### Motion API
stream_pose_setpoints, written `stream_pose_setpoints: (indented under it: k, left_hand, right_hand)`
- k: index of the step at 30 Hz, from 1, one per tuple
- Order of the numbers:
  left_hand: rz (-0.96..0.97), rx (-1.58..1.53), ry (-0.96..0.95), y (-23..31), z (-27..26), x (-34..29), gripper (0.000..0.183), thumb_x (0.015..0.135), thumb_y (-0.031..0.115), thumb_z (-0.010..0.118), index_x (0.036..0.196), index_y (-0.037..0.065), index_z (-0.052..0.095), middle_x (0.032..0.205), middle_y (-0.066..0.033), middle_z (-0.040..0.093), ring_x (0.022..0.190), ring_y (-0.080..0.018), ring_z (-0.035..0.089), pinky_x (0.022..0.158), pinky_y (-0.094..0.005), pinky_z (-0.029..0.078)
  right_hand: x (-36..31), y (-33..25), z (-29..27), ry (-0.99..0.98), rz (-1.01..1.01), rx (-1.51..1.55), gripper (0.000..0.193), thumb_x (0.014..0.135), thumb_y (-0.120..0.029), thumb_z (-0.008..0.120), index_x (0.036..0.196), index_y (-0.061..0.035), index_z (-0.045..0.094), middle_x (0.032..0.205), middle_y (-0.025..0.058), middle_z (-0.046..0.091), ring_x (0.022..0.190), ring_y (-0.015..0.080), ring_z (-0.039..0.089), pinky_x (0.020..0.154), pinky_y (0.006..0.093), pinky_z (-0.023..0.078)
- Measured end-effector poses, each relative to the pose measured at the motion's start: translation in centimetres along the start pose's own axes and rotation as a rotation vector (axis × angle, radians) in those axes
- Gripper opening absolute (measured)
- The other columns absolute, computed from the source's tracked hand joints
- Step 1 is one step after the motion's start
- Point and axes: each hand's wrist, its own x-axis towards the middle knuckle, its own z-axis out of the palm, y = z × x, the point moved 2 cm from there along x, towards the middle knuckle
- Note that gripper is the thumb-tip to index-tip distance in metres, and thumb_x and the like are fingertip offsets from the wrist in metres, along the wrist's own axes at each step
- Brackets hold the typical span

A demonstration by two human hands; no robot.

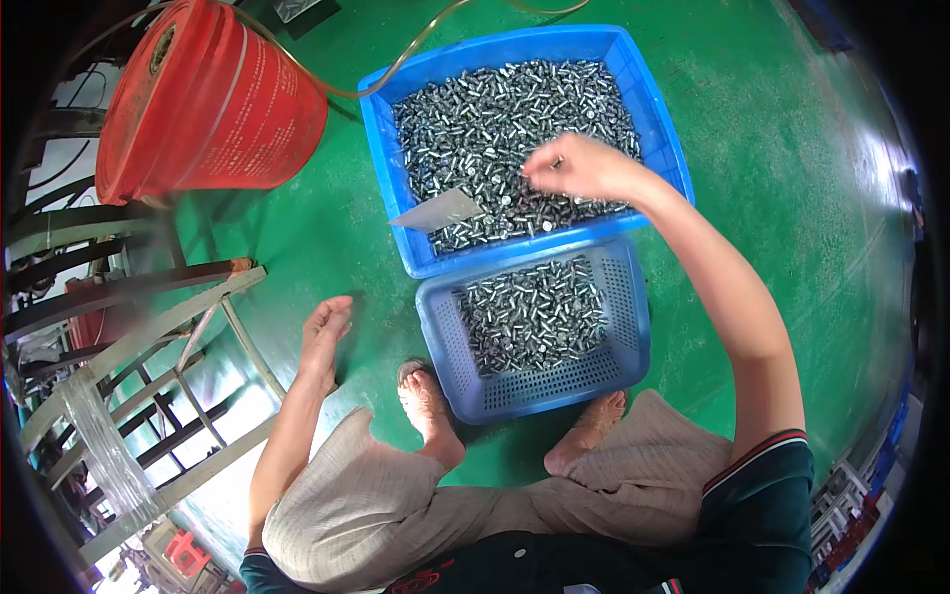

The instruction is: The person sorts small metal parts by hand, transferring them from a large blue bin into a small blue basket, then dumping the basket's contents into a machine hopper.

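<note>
A blue tub point(661, 119) holds a broad heap of short metal pins or fasteners point(465, 119). Over its right side hangs my right hand point(584, 166), slightly blurred, with fingers curled into a pinch; what they hold, if anything, is too small to make out. Nearer me, a blue-grey perforated basket point(554, 384) contains more of the same metal pieces point(534, 312). My left hand point(327, 327) is above the floor, left of the basket and apart from it. Its fingers are curled in, so anything inside them is hidden. A pale flat card point(438, 212) lies on the pieces in the tub.
A red bucket point(247, 119) is at the far left, with a clear yellowish hose point(396, 71) running from it past the tub. A metal frame point(223, 287) stands left of my left arm. My feet point(427, 406) flank the basket on the green floor point(762, 188).
</note>
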Motion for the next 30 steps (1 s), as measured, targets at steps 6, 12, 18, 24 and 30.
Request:
stream_pose_setpoints:
  k: [6,12,18,24,30]
  left_hand:
    - [0.007,-0.032,-0.008,1.4,-0.1,-0.6,0.019,0.081,0.014,0.052,0.097,0.004,0.055,0.09,0.0011,0.054,0.08,-0.0071,0.047,0.072,-0.0211,0.037]
    - [-0.039,-0.057,-0.001,0.9,-0.6,-1.1,0.013,0.082,0.013,0.051,0.093,0.01,0.056,0.094,0.0023,0.054,0.092,-0.0094,0.048,0.08,-0.0269,0.036]
    - [-0.054,-0.063,0.026,1.6,-0.6,-0.2,0.013,0.081,0.014,0.052,0.093,0.011,0.056,0.094,0.0028,0.054,0.092,-0.0094,0.048,0.081,-0.0268,0.036]
    - [-0.046,-0.041,0.015,1.9,0.0,-0.1,0.013,0.081,0.015,0.052,0.093,0.011,0.056,0.094,0.0029,0.054,0.092,-0.0091,0.048,0.081,-0.0271,0.036]
    - [-0.033,-0.029,-0.014,2.0,0.6,-1.1,0.014,0.081,0.015,0.052,0.094,0.011,0.056,0.094,0.0027,0.054,0.092,-0.0095,0.048,0.081,-0.0277,0.036]
  right_hand:
    - [8.5,4.3,-3.3,0.431,0.379,-0.425,0.064,0.07,-0.045,0.062,0.124,-0.0197,0.039,0.128,0.0125,0.032,0.118,0.0369,0.029,0.091,0.0505,0.034]
    - [10.7,6.1,-5.1,0.44,0.489,-0.385,0.087,0.054,-0.063,0.065,0.127,-0.0272,0.034,0.132,0.0119,0.026,0.123,0.0424,0.02,0.094,0.0574,0.027]
    - [9.5,6.0,-4.3,0.231,0.473,-0.454,0.087,0.052,-0.067,0.063,0.126,-0.0295,0.035,0.133,0.012,0.023,0.122,0.0431,0.019,0.09,0.0596,0.03]
    - [6.1,4.9,-1.0,0.085,0.418,-0.446,0.087,0.05,-0.07,0.062,0.124,-0.029,0.037,0.132,0.0114,0.026,0.12,0.0429,0.025,0.091,0.0581,0.031]
    - [4.1,7.5,2.0,0.085,0.237,-0.255,0.066,0.058,-0.045,0.069,0.115,-0.0219,0.046,0.118,0.013,0.042,0.107,0.0348,0.045,0.089,0.0396,0.038]
